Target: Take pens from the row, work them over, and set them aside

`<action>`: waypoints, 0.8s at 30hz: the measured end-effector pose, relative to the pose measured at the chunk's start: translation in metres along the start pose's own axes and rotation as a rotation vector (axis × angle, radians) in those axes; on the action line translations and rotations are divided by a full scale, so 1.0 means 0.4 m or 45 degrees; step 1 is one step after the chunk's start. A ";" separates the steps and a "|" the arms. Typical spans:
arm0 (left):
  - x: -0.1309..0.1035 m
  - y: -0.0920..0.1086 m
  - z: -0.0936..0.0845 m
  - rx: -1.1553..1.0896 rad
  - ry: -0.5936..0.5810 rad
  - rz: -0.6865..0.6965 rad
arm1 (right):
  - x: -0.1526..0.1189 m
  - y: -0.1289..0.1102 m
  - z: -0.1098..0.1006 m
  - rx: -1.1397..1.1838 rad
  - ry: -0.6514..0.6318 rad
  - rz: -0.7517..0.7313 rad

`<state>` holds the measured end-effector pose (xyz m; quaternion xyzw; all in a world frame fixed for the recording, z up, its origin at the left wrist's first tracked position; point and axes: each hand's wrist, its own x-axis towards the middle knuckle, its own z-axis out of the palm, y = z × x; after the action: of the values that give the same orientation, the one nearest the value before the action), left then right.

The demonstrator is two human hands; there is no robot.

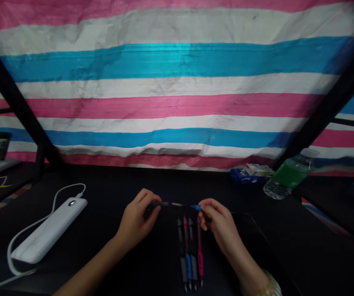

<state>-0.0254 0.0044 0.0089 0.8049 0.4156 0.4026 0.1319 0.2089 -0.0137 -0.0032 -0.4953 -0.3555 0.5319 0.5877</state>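
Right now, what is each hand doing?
Left hand: closed on the dark end of a pen.
Right hand: pinching the same pen's blue end.

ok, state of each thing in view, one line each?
left hand: pinching one end of the pen
right hand: pinching the pen's blue end
pen: held level above the table
four pens: lying side by side on the table
power bank: lying flat, cable plugged in
bottle: lying on its side
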 end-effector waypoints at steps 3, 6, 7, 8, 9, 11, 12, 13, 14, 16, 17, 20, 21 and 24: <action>0.006 -0.011 -0.003 -0.072 0.036 -0.057 | 0.001 -0.005 -0.005 0.011 0.069 -0.011; 0.008 -0.015 -0.006 -0.113 0.044 -0.116 | 0.001 -0.006 -0.008 -0.019 0.091 -0.011; 0.009 -0.015 -0.007 -0.129 0.038 -0.124 | 0.001 -0.005 -0.009 -0.031 0.098 -0.013; 0.009 -0.015 -0.007 -0.144 0.031 -0.130 | 0.001 -0.005 -0.010 -0.043 0.105 -0.016; 0.009 -0.014 -0.007 -0.158 0.028 -0.135 | 0.001 -0.004 -0.010 -0.053 0.112 -0.019; 0.010 -0.012 -0.007 -0.177 0.020 -0.147 | 0.001 -0.004 -0.010 -0.069 0.121 -0.024; 0.011 -0.010 -0.007 -0.182 0.018 -0.152 | 0.000 -0.004 -0.010 -0.076 0.123 -0.025; 0.012 -0.009 -0.007 -0.184 0.019 -0.153 | 0.000 -0.005 -0.009 -0.081 0.123 -0.027; 0.013 -0.008 -0.007 -0.184 0.019 -0.150 | 0.000 -0.005 -0.008 -0.086 0.122 -0.029; 0.013 -0.007 -0.007 -0.176 0.019 -0.154 | -0.001 -0.007 -0.006 -0.096 0.115 -0.035; 0.013 -0.006 -0.007 -0.171 0.016 -0.158 | -0.002 -0.007 -0.005 -0.100 0.110 -0.037; 0.010 -0.006 -0.006 -0.179 -0.001 -0.168 | -0.005 -0.007 -0.003 -0.110 0.090 -0.042; 0.009 -0.006 -0.005 -0.188 -0.007 -0.167 | -0.005 -0.007 -0.002 -0.113 0.081 -0.042; 0.007 -0.003 -0.003 -0.206 -0.033 -0.162 | -0.008 -0.005 0.000 -0.142 0.057 -0.045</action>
<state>-0.0261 0.0071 0.0107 0.7688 0.4302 0.4152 0.2269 0.2088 -0.0166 -0.0009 -0.5328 -0.3800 0.4897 0.5762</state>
